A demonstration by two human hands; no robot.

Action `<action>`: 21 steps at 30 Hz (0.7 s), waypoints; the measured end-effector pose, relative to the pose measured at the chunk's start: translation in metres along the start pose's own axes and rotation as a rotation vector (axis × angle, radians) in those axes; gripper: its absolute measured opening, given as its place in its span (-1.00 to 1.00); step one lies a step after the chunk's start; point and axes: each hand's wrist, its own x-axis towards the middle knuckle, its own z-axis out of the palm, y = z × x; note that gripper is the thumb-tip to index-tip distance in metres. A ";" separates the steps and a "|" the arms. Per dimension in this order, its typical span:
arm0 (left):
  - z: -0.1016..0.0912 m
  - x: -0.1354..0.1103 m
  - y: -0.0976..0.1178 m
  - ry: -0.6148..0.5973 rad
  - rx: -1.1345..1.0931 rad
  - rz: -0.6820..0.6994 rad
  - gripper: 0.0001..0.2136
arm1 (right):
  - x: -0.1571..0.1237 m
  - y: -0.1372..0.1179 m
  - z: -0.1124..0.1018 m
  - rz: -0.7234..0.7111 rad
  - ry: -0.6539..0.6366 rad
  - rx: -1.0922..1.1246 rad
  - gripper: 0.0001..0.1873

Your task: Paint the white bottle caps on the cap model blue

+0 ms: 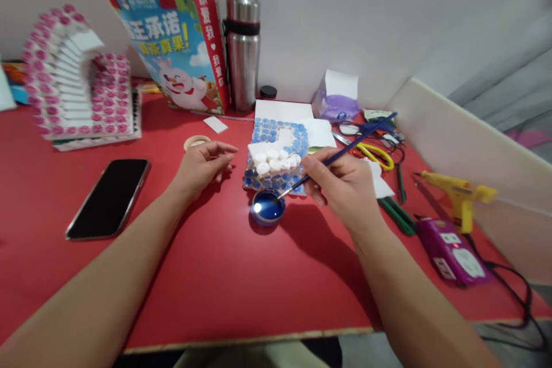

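Note:
My right hand (342,184) pinches a blue paintbrush (345,152) whose tip dips into a small round dish of blue paint (268,207). Just behind the dish lies a white card (278,149) covered with blue-painted round pieces and a cluster of unpainted white ones. My left hand (200,167) rests on the red table (215,276) to the left of the card, fingers loosely curled with nothing in them, close to a roll of tape (196,141).
A black phone (110,196) lies at the left. A stack of pink-dotted white pieces (77,80), a printed bag (172,29) and a steel flask (242,52) stand at the back. Scissors (375,152), green pens (394,213), a yellow glue gun (459,195) and a purple box (451,250) crowd the right.

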 end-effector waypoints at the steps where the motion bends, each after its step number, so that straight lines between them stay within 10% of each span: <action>1: 0.000 -0.001 0.001 -0.002 0.020 0.032 -0.64 | 0.001 0.000 -0.001 -0.012 0.021 0.008 -0.37; 4: 0.001 0.000 0.002 -0.004 0.028 0.113 -0.40 | 0.006 0.000 -0.009 -0.052 0.108 0.060 -0.38; 11: 0.001 0.002 -0.003 0.038 0.156 0.083 -0.78 | 0.023 0.006 -0.032 -0.065 0.289 0.169 -0.38; 21: 0.003 0.006 -0.005 0.051 0.195 0.147 -0.62 | 0.011 0.008 -0.025 -0.294 0.304 -0.159 -0.46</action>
